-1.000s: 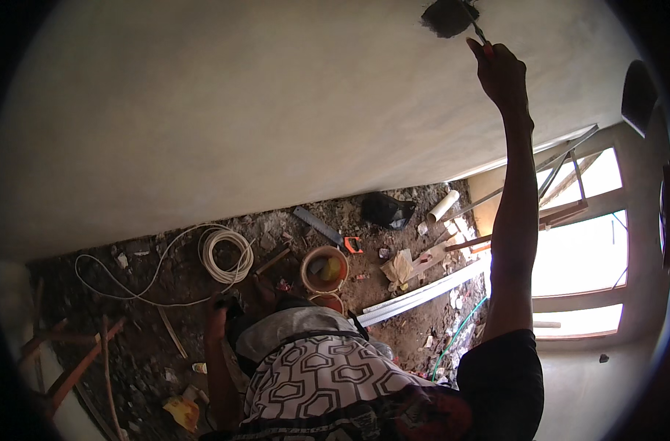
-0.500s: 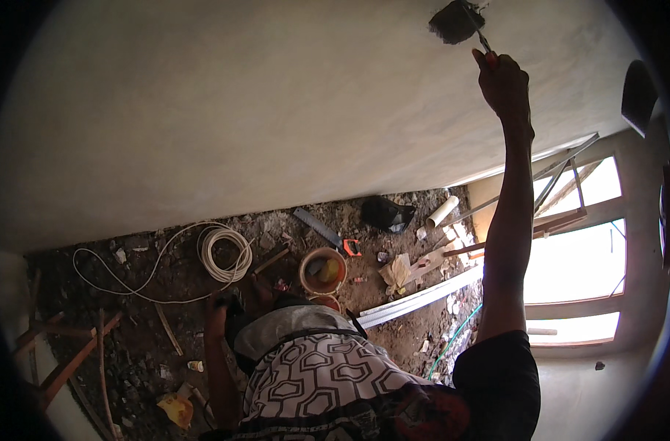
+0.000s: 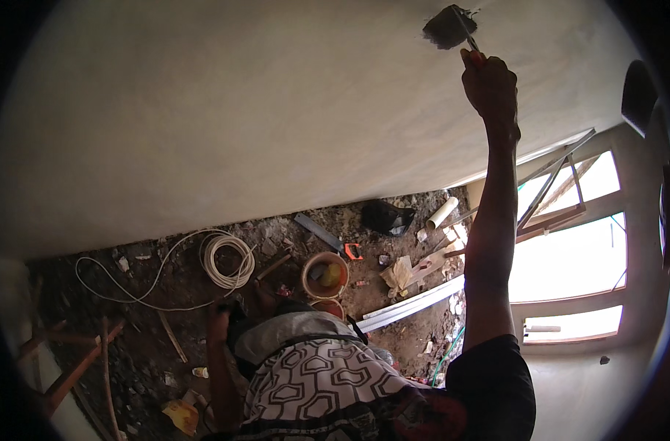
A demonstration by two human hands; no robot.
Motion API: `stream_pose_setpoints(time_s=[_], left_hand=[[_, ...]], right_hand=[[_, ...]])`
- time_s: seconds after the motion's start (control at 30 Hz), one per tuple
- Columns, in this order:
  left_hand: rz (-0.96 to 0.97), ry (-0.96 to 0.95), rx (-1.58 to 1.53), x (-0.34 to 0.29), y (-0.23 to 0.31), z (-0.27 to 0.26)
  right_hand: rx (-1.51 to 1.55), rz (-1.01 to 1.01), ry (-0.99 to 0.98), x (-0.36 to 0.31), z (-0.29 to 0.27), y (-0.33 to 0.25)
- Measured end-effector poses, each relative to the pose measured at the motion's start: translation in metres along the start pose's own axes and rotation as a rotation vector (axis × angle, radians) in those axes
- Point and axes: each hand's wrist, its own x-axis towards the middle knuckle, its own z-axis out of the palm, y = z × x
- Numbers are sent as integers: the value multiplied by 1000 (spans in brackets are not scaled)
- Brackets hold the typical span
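Note:
High on the pale plastered wall (image 3: pixel 232 95), my right hand (image 3: pixel 491 82) is closed round the reddish handle of a small trowel (image 3: pixel 467 31). Its narrow blade lies against a dark, wet-looking patch of mortar (image 3: pixel 443 29) on the wall. My right arm is stretched far up and forward. Low on the left, my left hand (image 3: pixel 219 317) hangs beside my body near the coil of white cable (image 3: pixel 228 275). It is in deep shadow, so its fingers and anything in them cannot be made out.
On the rubble-strewn floor are a bucket (image 3: pixel 305 275) with something yellowish inside, a handsaw (image 3: pixel 321 234), a black bag (image 3: pixel 388 218), a cream pipe (image 3: pixel 443 213) and long white strips (image 3: pixel 416 303). Wooden pieces (image 3: pixel 81 367) stand at the left; a bright window opening (image 3: pixel 570 257) is on the right.
My right hand and the trowel have shifted slightly left and down across the patch. My left hand stays low beside my body.

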Motion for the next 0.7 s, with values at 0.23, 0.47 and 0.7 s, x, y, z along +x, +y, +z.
stream_pose_setpoints(time_s=[0.23,0.47,0.7], left_hand=[[-6,-61,11,-16,28,-17],[48,-115,-179,10,-21,-37],[32,-64,-70,-17,37,-29]], right_hand=[[-29,80,-73,-10,-10,-14],[-133,61,-11,-3,-7,-21],[-197,125,-68,1,-20,-25]])
